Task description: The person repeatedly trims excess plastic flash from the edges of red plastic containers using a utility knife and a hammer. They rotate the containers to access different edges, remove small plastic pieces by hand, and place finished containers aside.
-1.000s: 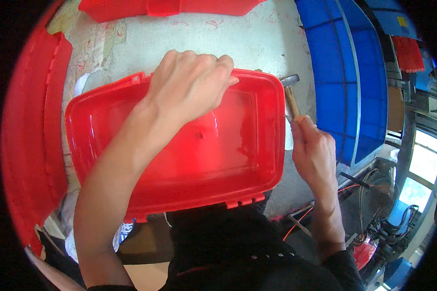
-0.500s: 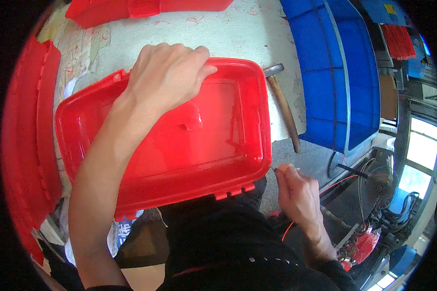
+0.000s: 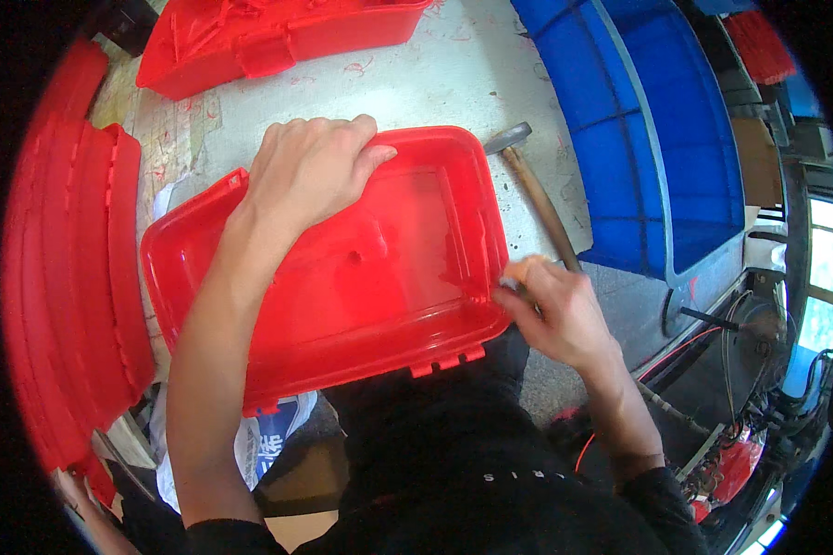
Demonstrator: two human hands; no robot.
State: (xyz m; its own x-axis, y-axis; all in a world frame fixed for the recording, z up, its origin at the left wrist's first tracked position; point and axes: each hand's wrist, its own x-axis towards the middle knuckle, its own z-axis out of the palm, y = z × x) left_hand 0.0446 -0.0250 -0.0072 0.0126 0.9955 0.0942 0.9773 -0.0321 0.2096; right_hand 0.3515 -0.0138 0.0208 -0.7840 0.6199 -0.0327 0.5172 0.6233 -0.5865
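Note:
A shallow red plastic box (image 3: 361, 305), perhaps a case half, lies tilted before me, its near side over my lap. My left hand (image 3: 310, 171) reaches across it and is closed on its far rim, fingers over the edge. Hinge-like tabs stick out along the near rim. At the box's right rim, my right hand (image 3: 565, 310) is closed in a pinch. Something small and pale with an orange tint shows at its fingers, too blurred to name. A hammer (image 3: 544, 202) with a wooden handle lies just beyond that hand, its head near the box's far right corner.
Stacked red plastic parts (image 3: 79, 287) stand at the left. Another red box (image 3: 333, 42) with red scraps in it sits at the back of the pale worktop (image 3: 453, 69). A large blue crate (image 3: 611, 157) is on the right, with cables and machinery (image 3: 731, 388) below it.
My right hand has moved up and inward to the box's right rim. My left hand keeps its hold on the far rim. The whole view has shifted slightly.

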